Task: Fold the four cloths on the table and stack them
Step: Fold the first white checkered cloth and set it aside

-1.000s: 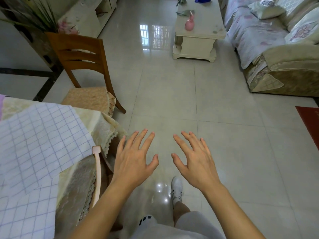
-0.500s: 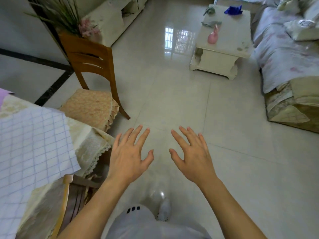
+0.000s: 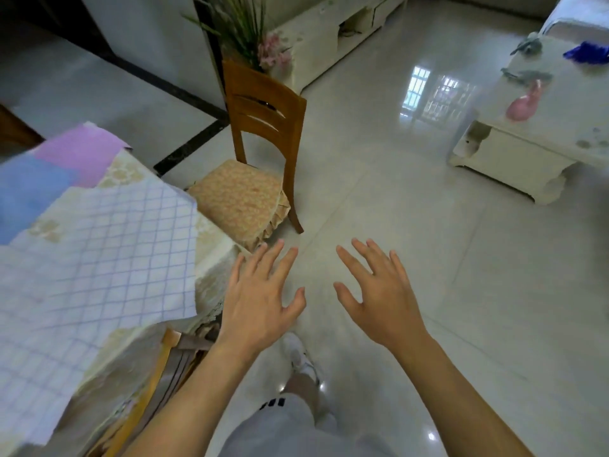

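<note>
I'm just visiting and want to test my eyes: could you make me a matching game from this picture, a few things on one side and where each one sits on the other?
Things:
1. checked cloth
2. purple cloth
3. pink object
4. left hand

Places:
A. on the white coffee table
B. far corner of the dining table
C. in the air, holding nothing
D. nearest on the dining table, overhanging its edge

Pairs: 1-D, 2-B, 3-A, 4-C

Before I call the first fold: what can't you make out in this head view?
- Fourth cloth: only the checked cloth, blue cloth and purple cloth show; the left edge cuts the table.
- Small items on the coffee table: blurred.
- Left hand and right hand: clear, holding nothing.
</note>
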### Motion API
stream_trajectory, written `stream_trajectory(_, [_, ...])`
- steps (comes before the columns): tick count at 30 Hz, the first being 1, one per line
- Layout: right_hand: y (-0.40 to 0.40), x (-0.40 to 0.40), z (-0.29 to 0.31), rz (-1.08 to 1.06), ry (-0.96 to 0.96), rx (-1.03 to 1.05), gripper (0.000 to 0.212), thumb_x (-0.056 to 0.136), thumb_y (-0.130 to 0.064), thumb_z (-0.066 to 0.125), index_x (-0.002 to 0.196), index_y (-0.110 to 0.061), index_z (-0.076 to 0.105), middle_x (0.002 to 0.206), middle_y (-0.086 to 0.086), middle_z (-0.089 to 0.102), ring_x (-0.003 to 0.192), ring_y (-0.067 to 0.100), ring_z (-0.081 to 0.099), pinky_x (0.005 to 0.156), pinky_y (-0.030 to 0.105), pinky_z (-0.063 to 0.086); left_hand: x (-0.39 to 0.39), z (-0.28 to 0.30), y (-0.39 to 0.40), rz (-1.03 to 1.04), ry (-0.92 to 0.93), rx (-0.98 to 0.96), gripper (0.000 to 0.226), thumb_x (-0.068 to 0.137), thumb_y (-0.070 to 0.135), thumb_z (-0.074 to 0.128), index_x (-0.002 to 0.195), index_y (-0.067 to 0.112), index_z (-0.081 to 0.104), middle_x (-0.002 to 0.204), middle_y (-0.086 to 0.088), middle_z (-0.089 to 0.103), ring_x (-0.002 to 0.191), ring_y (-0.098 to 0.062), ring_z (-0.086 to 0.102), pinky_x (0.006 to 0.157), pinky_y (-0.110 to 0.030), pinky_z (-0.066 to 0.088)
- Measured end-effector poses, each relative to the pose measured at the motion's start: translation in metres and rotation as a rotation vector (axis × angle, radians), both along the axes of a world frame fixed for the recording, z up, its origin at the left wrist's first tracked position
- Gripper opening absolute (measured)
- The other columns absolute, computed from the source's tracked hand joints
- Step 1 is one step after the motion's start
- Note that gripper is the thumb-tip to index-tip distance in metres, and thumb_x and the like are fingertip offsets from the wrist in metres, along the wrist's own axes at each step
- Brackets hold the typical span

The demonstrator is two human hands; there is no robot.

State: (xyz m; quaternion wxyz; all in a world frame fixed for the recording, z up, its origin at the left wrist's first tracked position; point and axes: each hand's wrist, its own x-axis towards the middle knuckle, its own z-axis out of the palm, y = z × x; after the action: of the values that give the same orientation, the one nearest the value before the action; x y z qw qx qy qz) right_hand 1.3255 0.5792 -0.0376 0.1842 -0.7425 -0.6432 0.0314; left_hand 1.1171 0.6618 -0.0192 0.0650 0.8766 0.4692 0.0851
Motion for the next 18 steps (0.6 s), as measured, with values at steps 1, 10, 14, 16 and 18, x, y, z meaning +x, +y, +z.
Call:
stream_trajectory(1, [0.010, 0.000, -0.001, 0.016, -0.007, 0.005, 0.058, 0.095, -0.052, 0.045, 0.148, -0.028, 0.045, 0.154, 0.003, 0.043, 0.146, 0.024, 0.033, 0.119, 0.051, 0.025, -0.001, 0.000, 0.006, 0.015, 0.002, -0.004, 0.068, 0.089, 0.059, 0.038, 0.151, 0.030, 0.036, 0.157, 0.002, 0.036, 0.145, -0.021, 0.030, 0.119, -0.049, 0.021])
stream_trajectory(10, [0.132, -0.006, -0.004, 0.182, -0.007, 0.007, 0.056, 0.094, -0.050, 0.047, 0.145, -0.026, 0.050, 0.152, 0.004, 0.046, 0.145, 0.025, 0.035, 0.117, 0.054, 0.029, -0.013, -0.011, 0.093, 0.181, -0.017, -0.054, 0.067, 0.089, 0.059, 0.033, 0.150, 0.033, 0.035, 0.157, 0.003, 0.036, 0.145, -0.020, 0.030, 0.119, -0.051, 0.022])
stream_trajectory(14, [0.188, -0.015, 0.002, 0.268, -0.014, -0.051, 0.059, 0.094, -0.054, 0.041, 0.148, -0.029, 0.045, 0.154, 0.002, 0.043, 0.144, 0.025, 0.035, 0.116, 0.053, 0.028, -0.021, -0.013, 0.135, 0.257, -0.026, -0.073, 0.067, 0.090, 0.062, 0.028, 0.151, 0.035, 0.030, 0.158, 0.003, 0.033, 0.147, -0.020, 0.027, 0.119, -0.051, 0.019])
stream_trajectory(16, [0.216, -0.021, 0.003, 0.306, -0.015, -0.061, 0.059, 0.095, -0.056, 0.038, 0.148, -0.030, 0.045, 0.154, 0.000, 0.043, 0.145, 0.024, 0.035, 0.117, 0.051, 0.025, -0.027, -0.014, 0.154, 0.289, -0.041, -0.068, 0.066, 0.090, 0.062, 0.028, 0.150, 0.035, 0.032, 0.158, 0.002, 0.034, 0.146, -0.021, 0.028, 0.119, -0.052, 0.021])
stream_trajectory(18, [0.242, -0.030, 0.003, 0.329, -0.026, -0.088, 0.059, 0.096, -0.059, 0.032, 0.147, -0.033, 0.043, 0.155, -0.001, 0.041, 0.146, 0.021, 0.032, 0.119, 0.047, 0.018, -0.036, -0.015, 0.172, 0.322, -0.039, -0.062, 0.065, 0.089, 0.060, 0.033, 0.148, 0.032, 0.037, 0.157, 0.002, 0.035, 0.145, -0.022, 0.030, 0.119, -0.051, 0.021])
